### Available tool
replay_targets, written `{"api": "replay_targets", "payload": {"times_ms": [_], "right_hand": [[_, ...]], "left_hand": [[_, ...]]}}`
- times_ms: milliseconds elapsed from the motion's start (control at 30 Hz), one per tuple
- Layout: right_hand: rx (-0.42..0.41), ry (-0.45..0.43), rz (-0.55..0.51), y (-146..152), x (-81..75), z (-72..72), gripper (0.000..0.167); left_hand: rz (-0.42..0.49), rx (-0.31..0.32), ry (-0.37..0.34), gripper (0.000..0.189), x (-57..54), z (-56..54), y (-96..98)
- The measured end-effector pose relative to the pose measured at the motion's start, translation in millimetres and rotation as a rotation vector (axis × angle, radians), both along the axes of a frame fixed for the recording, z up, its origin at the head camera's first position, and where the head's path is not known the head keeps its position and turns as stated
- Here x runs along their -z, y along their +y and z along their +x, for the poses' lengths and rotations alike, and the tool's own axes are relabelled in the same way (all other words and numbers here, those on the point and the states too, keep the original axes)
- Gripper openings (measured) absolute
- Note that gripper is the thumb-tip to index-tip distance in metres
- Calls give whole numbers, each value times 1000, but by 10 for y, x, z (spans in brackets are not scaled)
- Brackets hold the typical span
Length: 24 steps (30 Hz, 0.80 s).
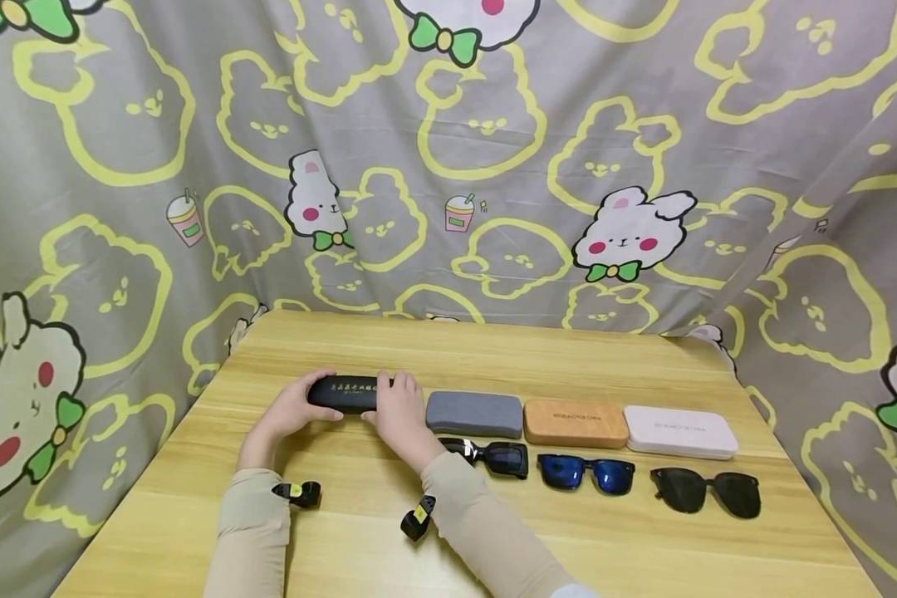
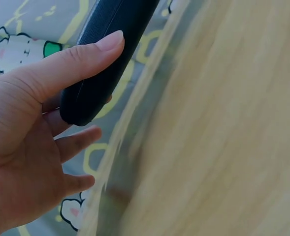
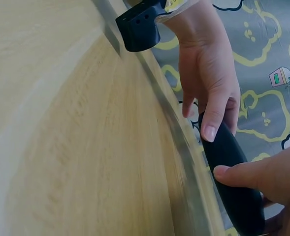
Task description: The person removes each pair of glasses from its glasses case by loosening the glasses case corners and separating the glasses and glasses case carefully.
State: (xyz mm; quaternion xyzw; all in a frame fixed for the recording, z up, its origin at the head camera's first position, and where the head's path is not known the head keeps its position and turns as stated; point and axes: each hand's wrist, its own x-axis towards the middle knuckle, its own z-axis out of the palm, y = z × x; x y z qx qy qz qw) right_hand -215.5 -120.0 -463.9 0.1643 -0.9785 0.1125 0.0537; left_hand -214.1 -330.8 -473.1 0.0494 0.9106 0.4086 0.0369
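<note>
A black glasses case (image 1: 355,395) with gold lettering is held by both hands at the left of the row of cases. My left hand (image 1: 293,407) grips its left end, the thumb lying along the near side in the left wrist view, where the case (image 2: 110,49) shows its dark edge. Toward the other end, my right hand (image 1: 402,415) holds the case with the thumb on the near side. In the right wrist view both thumbs press on the black case (image 3: 228,167), which looks closed.
To the right stand a grey-blue case (image 1: 474,414), an orange-brown case (image 1: 575,423) and a white case (image 1: 680,431). Before them lie black sunglasses (image 1: 507,458), partly behind my right arm, blue-lensed sunglasses (image 1: 586,474) and dark sunglasses (image 1: 706,492). A patterned curtain (image 1: 389,166) hangs behind the wooden table (image 1: 359,548).
</note>
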Motion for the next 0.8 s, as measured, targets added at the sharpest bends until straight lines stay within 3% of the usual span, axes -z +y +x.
{"api": "replay_targets", "payload": {"times_ms": [400, 800], "right_hand": [[51, -109, 27, 14, 7, 17, 72], [55, -142, 49, 59, 34, 24, 65]], "left_hand": [[-38, 10, -32, 87, 43, -18, 71], [-64, -3, -52, 86, 95, -37, 156]]}}
